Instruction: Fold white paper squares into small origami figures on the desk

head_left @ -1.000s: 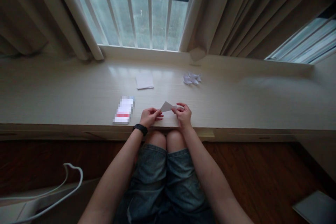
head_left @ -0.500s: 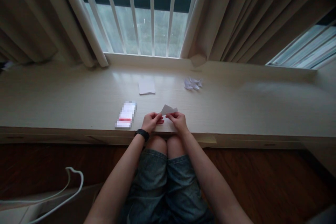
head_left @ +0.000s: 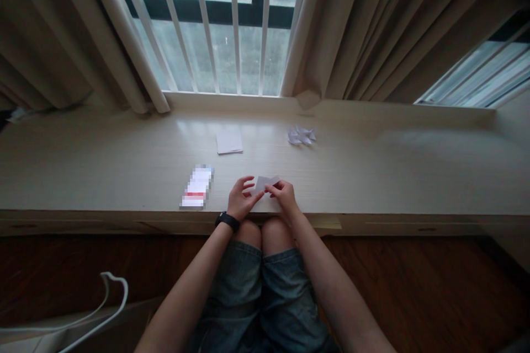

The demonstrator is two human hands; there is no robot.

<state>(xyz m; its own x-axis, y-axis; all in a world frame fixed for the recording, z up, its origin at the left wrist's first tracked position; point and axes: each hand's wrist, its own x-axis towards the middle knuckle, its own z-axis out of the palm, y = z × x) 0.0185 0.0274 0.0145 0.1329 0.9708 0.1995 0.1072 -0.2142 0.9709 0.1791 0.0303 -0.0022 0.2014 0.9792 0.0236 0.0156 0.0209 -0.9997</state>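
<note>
A small piece of folded white paper [head_left: 262, 182] is between my hands, low over the near part of the white counter. My right hand [head_left: 284, 194] pinches its right side between thumb and fingers. My left hand [head_left: 240, 198], with a black band on the wrist, is at the paper's left side. Its thumb presses along the lower edge while the upper fingers are spread and curved; the fingers under the paper are partly hidden. Beyond the hands lie a stack of white paper squares [head_left: 229, 142] and a cluster of small folded paper pieces [head_left: 301, 135].
A phone [head_left: 197, 186] with a blurred screen lies left of my hands, near the front edge of the counter [head_left: 393, 176]. Behind stand a barred window [head_left: 215, 55] and curtains [head_left: 351, 27]. A white curved frame [head_left: 120, 298] shows at lower left.
The folded paper has been turned and shows a smaller, different outline. My right hand has moved in closer to the left. My left fingers have spread, with the thumb along the paper. The view has tilted up.
</note>
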